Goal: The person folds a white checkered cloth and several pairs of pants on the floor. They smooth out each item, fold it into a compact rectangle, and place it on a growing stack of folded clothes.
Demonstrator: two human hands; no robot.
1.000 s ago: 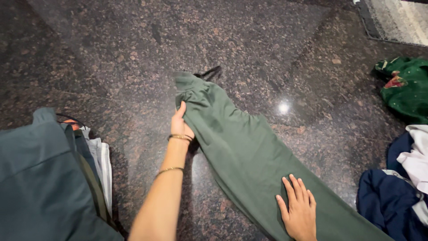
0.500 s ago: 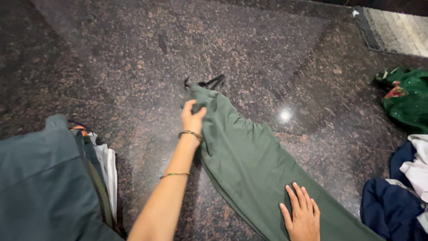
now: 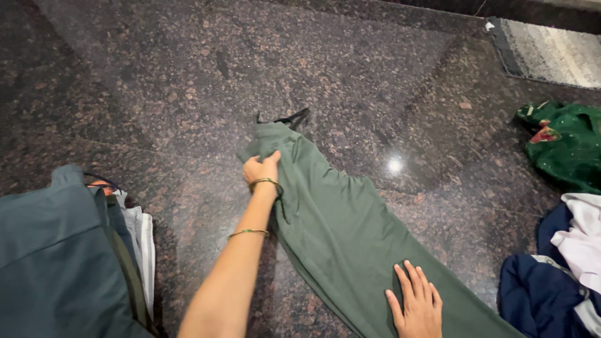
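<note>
While right hand (image 3: 416,307) pins green trousers (image 3: 350,231), left fingers (image 3: 270,159) grip their edge.

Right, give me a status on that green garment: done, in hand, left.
Done: the green garment lies stretched out long on the dark stone floor. In hand: the left hand grips its far end, bunching the cloth, while the right hand presses flat on the near part. Left: no finished fold shows; other clothes lie loose at the right.
</note>
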